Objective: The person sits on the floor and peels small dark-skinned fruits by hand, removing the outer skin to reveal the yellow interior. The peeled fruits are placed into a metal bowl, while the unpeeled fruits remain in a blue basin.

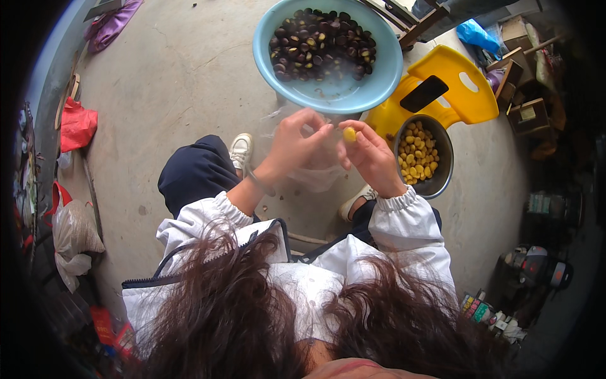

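Observation:
Between the thumb and fingers of my right hand (367,149) is a peeled yellow chestnut (349,134). My left hand (298,142) is just beside it, thumb and forefinger drawn together; whether they pinch a bit of shell is hidden. Below both hands hangs a clear plastic bag (317,177). Ahead, a light blue basin (307,90) holds many dark brown chestnuts (322,42), some with yellow flesh showing. To the right of my right hand, a metal bowl (447,163) contains peeled yellow chestnuts (419,154).
A yellow plastic stool (440,61) behind the bowl carries a black smartphone (424,94). Wooden pieces (528,116) and a blue plastic bag (477,37) crowd the right side. At left lie a red bag (78,124) and a tied, filled plastic sack (73,232).

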Action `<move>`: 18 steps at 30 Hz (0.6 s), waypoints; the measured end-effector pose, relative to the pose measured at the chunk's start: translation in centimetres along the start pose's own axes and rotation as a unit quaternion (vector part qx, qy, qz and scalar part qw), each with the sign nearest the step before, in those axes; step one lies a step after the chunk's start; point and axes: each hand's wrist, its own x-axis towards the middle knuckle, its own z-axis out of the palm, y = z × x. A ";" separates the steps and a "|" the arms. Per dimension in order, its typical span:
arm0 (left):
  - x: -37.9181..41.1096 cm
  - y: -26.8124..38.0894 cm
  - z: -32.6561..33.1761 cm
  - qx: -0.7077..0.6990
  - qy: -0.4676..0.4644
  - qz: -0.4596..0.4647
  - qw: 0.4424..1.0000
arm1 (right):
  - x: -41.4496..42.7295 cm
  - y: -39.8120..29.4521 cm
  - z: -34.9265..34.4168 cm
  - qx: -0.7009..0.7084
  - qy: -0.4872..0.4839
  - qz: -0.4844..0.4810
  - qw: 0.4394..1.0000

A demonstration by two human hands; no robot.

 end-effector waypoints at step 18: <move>-0.2 0.4 0.0 -0.110 -0.088 -0.014 0.990 | 0.6 1.7 0.0 -0.359 0.140 -0.188 0.903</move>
